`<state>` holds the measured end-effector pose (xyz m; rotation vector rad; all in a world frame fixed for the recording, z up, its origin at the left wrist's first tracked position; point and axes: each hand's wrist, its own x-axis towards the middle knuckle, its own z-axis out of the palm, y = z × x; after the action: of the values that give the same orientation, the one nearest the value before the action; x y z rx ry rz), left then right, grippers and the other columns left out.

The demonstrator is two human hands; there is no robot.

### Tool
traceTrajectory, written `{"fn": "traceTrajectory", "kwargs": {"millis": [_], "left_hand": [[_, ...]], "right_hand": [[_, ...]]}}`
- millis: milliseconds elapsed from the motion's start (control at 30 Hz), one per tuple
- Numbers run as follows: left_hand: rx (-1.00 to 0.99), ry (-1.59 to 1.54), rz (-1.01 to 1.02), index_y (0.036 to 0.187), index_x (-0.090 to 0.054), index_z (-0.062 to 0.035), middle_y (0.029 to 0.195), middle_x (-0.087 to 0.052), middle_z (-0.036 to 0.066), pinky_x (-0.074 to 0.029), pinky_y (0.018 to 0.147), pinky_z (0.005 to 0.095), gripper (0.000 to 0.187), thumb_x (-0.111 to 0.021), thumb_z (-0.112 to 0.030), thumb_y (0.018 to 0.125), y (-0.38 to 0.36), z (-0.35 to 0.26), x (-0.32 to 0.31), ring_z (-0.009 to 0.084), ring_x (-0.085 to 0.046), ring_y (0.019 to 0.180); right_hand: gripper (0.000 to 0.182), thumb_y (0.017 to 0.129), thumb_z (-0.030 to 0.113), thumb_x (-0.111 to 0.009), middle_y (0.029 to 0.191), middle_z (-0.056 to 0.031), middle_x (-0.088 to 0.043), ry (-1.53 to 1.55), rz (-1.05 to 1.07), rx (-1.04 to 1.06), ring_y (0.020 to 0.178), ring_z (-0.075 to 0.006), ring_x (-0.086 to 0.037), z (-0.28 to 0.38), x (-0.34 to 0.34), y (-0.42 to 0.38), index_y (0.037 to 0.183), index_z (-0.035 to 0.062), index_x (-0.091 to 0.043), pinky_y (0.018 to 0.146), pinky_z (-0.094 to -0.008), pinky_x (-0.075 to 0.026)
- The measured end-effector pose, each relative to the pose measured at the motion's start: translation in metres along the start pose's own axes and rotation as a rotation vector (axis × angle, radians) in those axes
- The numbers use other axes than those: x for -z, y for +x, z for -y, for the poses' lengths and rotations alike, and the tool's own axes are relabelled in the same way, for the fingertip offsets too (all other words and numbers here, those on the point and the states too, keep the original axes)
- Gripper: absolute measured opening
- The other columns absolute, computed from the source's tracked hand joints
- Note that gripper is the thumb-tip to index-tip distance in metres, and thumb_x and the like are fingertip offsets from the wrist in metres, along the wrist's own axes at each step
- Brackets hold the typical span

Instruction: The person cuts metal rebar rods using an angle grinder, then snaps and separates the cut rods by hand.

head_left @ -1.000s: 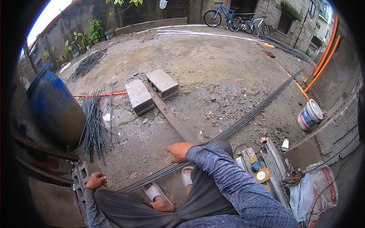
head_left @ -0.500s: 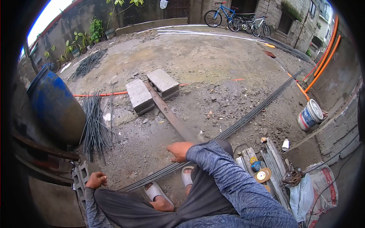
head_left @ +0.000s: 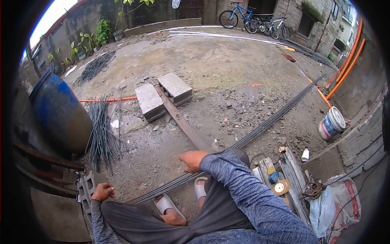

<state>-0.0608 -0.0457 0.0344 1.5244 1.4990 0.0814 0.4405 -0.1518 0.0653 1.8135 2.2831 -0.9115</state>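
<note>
While the left hand [head_left: 103, 191], grip loosely closed, is near the hollow block [head_left: 86, 188], right hand [head_left: 192, 161]: near plank [head_left: 179, 118] and metal rods [head_left: 166, 188], grip indeterminable.

Heathered blue-grey long sleeves [head_left: 243, 179]; dark grey trousers [head_left: 211, 215]; pale open-toed sandals [head_left: 164, 204].

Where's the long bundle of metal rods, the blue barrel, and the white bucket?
Long bundle of metal rods [head_left: 271, 119]: head view, its stretch beyond the knees.
Blue barrel [head_left: 61, 116]: head view, its rounded side.
White bucket [head_left: 328, 124]: head view, its printed side.
</note>
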Motion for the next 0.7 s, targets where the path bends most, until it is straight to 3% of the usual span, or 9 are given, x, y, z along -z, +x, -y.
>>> {"fn": "traceTrajectory", "kwargs": {"millis": [167,267,700], "left_hand": [[0.001,-0.002,0.005,0.106,-0.066,0.0124,0.083,-0.071,0.015,-0.06,0.064,0.035,0.025,-0.066,-0.01,0.096,0.002,0.0037,0.0012,0.0212,-0.071,0.07],[-0.004,0.004,0.002,0.107,-0.066,0.0125,0.084,-0.071,0.015,-0.06,0.064,0.0349,0.026,-0.067,-0.011,0.096,0.0017,0.0036,0.0015,0.0214,-0.071,0.07],[0.008,0.004,-0.006,0.109,-0.065,0.0132,0.084,-0.071,0.017,-0.059,0.063,0.0345,0.029,-0.068,-0.012,0.095,0.0033,0.0063,0.0021,0.0218,-0.071,0.069]], "right_hand": [[0.058,0.09,0.035,-0.073,0.127,-0.0239,-0.065,-0.015,0.054,-0.049,0.121,-0.0386,-0.063,0.0031,0.0037,0.0011,0.134,0.0028,-0.052,0.099,-0.0476,-0.052],[0.051,0.092,0.035,-0.07,0.12,-0.0266,-0.066,0.011,0.011,-0.022,0.115,-0.0432,-0.063,0.0034,0.0053,-0.0043,0.127,-0.0001,-0.055,0.097,-0.0503,-0.05],[0.051,0.092,0.035,-0.069,0.119,-0.026,-0.067,-0.003,0.02,-0.027,0.114,-0.0429,-0.063,0.0055,0.0078,-0.0068,0.128,0.0016,-0.054,0.095,-0.0509,-0.051]]}}
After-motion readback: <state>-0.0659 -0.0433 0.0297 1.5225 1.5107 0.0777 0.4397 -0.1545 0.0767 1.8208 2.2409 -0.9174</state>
